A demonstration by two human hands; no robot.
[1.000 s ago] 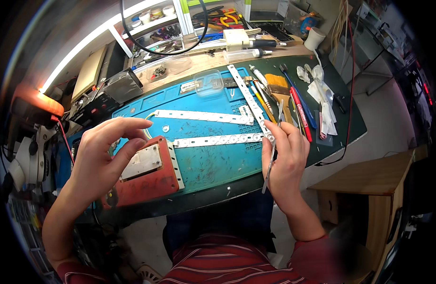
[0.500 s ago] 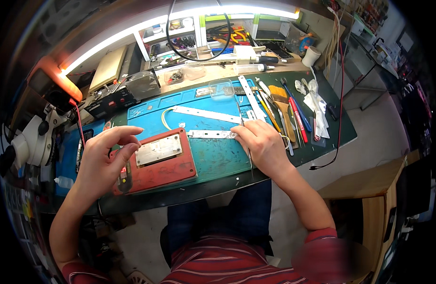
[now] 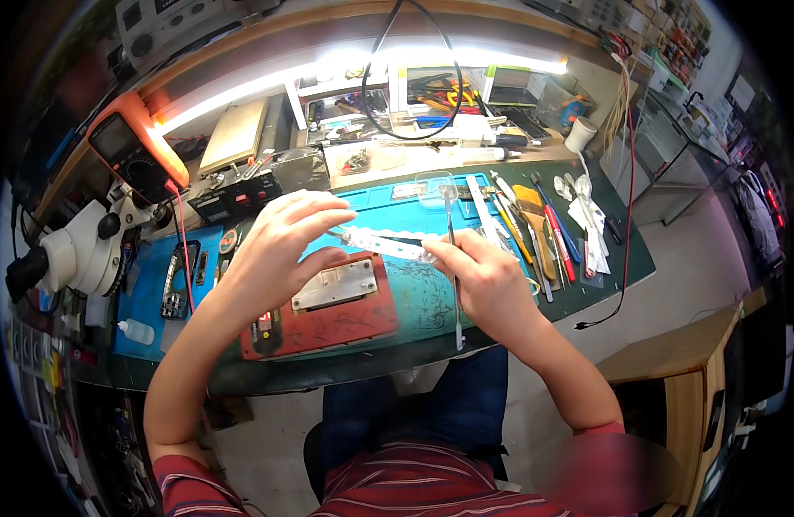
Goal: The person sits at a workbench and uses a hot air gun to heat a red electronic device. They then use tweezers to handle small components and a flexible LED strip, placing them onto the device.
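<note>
My right hand (image 3: 487, 280) pinches the right end of a white LED strip (image 3: 388, 247). The same hand holds a thin metal spatula (image 3: 458, 323) upright, its flat end pointing toward me. A second white strip shows just behind the first, partly hidden. My left hand (image 3: 285, 237) is open by the strip's left end, thumb and fingers apart. Whether its fingertips touch the strip or the wire there I cannot tell. Below it, a red base (image 3: 328, 329) carries a silver metal plate (image 3: 341, 286), partly covered by my hand.
A blue mat (image 3: 427, 297) lies under the work. Brushes, pens and a wide brush (image 3: 530, 202) lie to the right, near crumpled tissue (image 3: 591, 220). An orange multimeter (image 3: 139, 151) and a white microscope (image 3: 74, 250) stand left. A black cable loop (image 3: 410, 135) hangs overhead.
My right hand has lifted the strip from the mat, with the spatula still in hand. My left hand has moved right toward its other end, fingers spreading. The view has shifted.
</note>
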